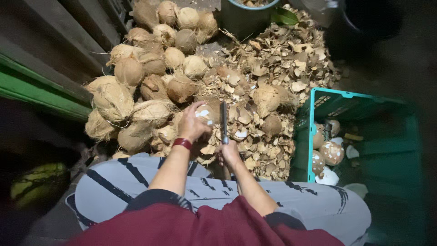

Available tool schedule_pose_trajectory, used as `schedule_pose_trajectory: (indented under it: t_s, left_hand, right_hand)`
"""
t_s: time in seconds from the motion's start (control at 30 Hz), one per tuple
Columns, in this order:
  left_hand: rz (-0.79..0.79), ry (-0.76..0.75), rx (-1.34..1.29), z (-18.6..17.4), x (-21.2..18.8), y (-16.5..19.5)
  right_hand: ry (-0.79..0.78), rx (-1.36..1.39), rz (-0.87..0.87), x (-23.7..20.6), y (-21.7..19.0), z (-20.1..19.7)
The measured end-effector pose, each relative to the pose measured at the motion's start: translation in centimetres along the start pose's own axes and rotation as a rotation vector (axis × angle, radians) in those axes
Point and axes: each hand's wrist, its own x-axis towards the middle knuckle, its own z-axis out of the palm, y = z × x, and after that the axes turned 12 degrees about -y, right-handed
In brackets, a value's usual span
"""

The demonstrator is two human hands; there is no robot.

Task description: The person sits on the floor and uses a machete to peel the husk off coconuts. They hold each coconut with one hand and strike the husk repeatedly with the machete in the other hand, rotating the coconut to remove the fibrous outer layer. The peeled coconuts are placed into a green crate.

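My left hand [192,124] grips a partly shelled coconut [204,113], its white flesh showing between my fingers. A red band sits on that wrist. My right hand [229,153] is closed around the handle of a metal blade [223,119] that stands upright just right of the coconut. Both hands hover above my lap, over a carpet of broken brown shell pieces [273,73].
A heap of whole husked coconuts [145,77] lies at the left and far side. A teal plastic crate [346,98] at the right holds several peeled coconuts [331,152]. A round tub [246,16] stands at the far edge. A green ledge [41,95] runs along the left.
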Motion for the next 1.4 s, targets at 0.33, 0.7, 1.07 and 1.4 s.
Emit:
schedule_pose_trajectory:
  t_s: [0.33,0.7,1.07,1.4]
  left_hand:
    - [0.101,-0.091,-0.055,-1.8,1.7,-2.2]
    - [-0.068,0.030,0.091,0.2,0.2,3.1]
    - [-0.105,0.072,0.088,0.0,-1.0,5.2]
    - [0.174,-0.095,0.012,-2.6,0.7,-0.8]
  right_hand:
    - [-0.026,-0.568,-0.626,-2.6,-4.6,0.6]
    - [0.059,-0.533,-0.366,0.8,0.0,-2.9]
    - [0.037,-0.374,-0.623,-7.7,-5.5,-0.5]
    - [0.017,-0.412,-0.083,0.4,0.4,-2.2]
